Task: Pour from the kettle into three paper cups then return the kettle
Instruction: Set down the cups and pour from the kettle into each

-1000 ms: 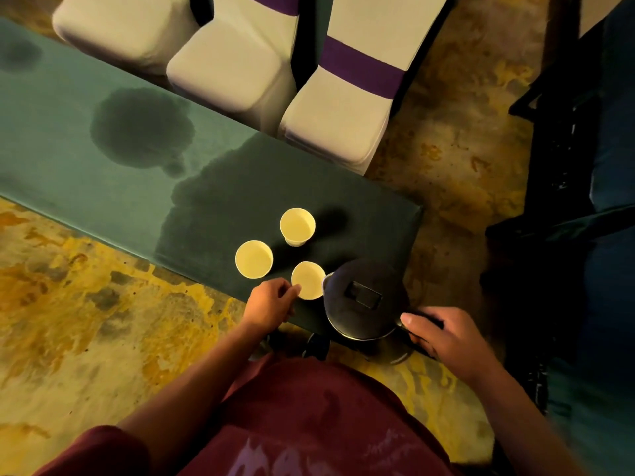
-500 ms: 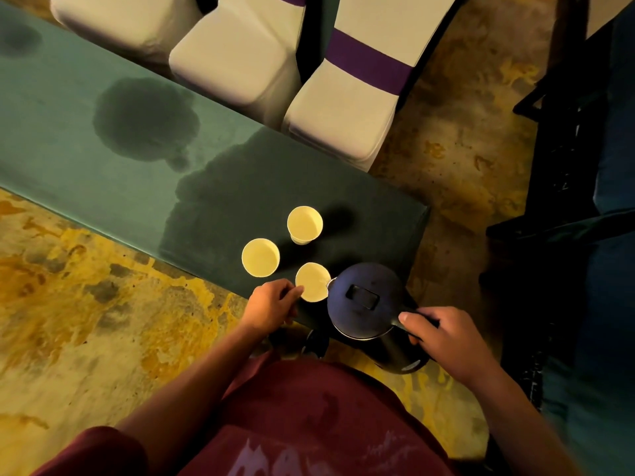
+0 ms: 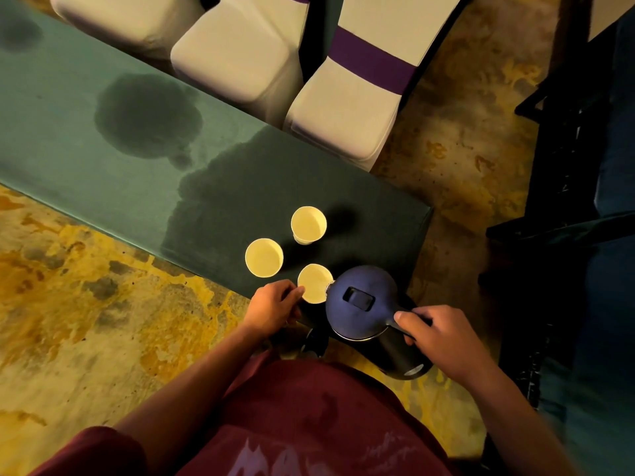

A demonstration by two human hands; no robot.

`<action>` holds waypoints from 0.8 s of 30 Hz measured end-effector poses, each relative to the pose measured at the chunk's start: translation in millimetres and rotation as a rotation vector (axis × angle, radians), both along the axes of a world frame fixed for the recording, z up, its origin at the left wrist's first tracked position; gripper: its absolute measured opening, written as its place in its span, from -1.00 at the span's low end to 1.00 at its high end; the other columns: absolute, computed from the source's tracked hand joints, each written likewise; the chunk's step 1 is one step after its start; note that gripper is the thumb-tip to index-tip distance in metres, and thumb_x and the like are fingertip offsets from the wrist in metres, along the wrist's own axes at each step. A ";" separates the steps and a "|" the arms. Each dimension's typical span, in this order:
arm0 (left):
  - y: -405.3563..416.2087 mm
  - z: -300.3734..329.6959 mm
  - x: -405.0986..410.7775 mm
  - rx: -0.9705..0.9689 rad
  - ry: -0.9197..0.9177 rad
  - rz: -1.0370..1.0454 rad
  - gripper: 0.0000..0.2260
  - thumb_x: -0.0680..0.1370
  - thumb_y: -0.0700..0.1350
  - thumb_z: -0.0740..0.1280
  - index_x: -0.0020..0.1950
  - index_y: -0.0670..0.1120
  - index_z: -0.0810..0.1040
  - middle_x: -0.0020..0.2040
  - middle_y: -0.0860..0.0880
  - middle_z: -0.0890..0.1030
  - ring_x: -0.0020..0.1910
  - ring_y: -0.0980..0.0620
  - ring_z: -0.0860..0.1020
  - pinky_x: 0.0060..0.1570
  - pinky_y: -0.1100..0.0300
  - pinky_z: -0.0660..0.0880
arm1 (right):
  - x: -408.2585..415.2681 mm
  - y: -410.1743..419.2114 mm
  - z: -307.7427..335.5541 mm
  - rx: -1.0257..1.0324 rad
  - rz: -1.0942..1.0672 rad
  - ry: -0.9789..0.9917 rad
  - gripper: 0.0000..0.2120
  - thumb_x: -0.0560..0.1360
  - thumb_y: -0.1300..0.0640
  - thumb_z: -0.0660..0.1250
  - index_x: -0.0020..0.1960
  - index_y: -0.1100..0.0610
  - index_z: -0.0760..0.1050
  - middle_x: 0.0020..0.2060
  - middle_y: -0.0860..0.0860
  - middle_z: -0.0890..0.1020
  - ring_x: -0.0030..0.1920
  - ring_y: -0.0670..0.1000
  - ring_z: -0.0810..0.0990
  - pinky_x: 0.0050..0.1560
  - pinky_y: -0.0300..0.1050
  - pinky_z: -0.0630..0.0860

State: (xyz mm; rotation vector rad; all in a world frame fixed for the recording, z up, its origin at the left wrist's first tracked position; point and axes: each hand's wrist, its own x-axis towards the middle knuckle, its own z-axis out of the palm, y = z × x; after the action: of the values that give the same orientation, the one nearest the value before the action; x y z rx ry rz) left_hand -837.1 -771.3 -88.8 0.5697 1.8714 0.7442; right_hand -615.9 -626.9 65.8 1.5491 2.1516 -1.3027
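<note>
Three pale paper cups stand near the right end of the green-clothed table (image 3: 103,139): a far cup (image 3: 308,224), a left cup (image 3: 264,257) and a near cup (image 3: 313,282). My left hand (image 3: 273,305) grips the near cup's side at the table's front edge. My right hand (image 3: 438,333) holds the handle of a dark kettle (image 3: 364,304), which is lifted and tilted left, its spout over the near cup's rim. No stream of liquid is visible.
Dark wet stains (image 3: 147,115) spread over the cloth left of and around the cups. Three white-covered chairs (image 3: 240,60), some with purple bands, stand behind the table. Dark furniture (image 3: 567,166) fills the right side. The floor (image 3: 68,304) is mottled yellow.
My right hand lifted the kettle off the table's end and tilted it leftward until its spout reached the near cup. My left hand stayed on that cup.
</note>
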 end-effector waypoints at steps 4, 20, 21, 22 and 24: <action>0.0 0.0 0.6 0.007 0.005 -0.002 -0.75 0.63 0.07 0.29 -0.14 -0.06 0.57 -0.33 -0.03 0.66 -0.37 -0.01 0.66 -0.30 0.04 0.60 | -1.1 1.2 -0.5 0.001 0.012 -0.018 -0.62 0.54 0.03 0.38 -0.40 0.18 0.54 -0.59 -0.05 0.50 -0.55 -0.14 0.45 -0.46 -0.19 0.32; 1.3 3.1 3.3 0.020 0.017 0.002 -0.74 0.63 0.05 0.29 -0.16 -0.08 0.56 -0.35 -0.03 0.65 -0.37 -0.05 0.66 -0.35 0.08 0.56 | -4.3 2.7 1.7 0.003 0.038 -0.038 -0.62 0.53 -0.03 0.37 -0.37 0.16 0.55 -0.42 0.14 0.61 -0.38 0.09 0.60 -0.36 -0.05 0.41; 1.3 3.3 3.5 0.019 0.020 0.000 -0.74 0.63 0.05 0.29 -0.15 -0.07 0.57 -0.34 -0.03 0.65 -0.37 -0.03 0.66 -0.36 0.11 0.55 | -5.2 3.0 1.9 0.004 0.041 -0.039 -0.62 0.53 -0.04 0.37 -0.37 0.16 0.55 -0.42 0.14 0.61 -0.38 0.09 0.60 -0.36 -0.05 0.41; 1.2 3.6 3.4 0.019 0.023 0.000 -0.74 0.63 0.05 0.29 -0.15 -0.08 0.57 -0.33 -0.04 0.65 -0.38 -0.01 0.66 -0.37 0.13 0.54 | -6.2 3.0 1.9 0.005 0.046 -0.043 -0.61 0.52 -0.05 0.36 -0.38 0.16 0.55 -0.44 0.13 0.61 -0.40 0.08 0.60 -0.36 -0.05 0.40; 0.9 3.0 3.4 0.020 0.027 0.000 -0.74 0.63 0.05 0.29 -0.14 -0.09 0.57 -0.32 -0.05 0.66 -0.38 -0.02 0.65 -0.38 0.14 0.54 | -7.4 2.7 1.9 0.003 0.061 -0.052 -0.61 0.52 -0.07 0.36 -0.38 0.16 0.55 -0.49 0.09 0.57 -0.46 0.01 0.55 -0.36 -0.03 0.39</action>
State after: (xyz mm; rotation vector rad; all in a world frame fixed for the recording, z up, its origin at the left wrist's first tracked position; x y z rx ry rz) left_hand -833.8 -770.4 -85.8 0.5954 1.8909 0.7596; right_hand -623.3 -624.2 67.7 1.4899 2.1524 -1.2269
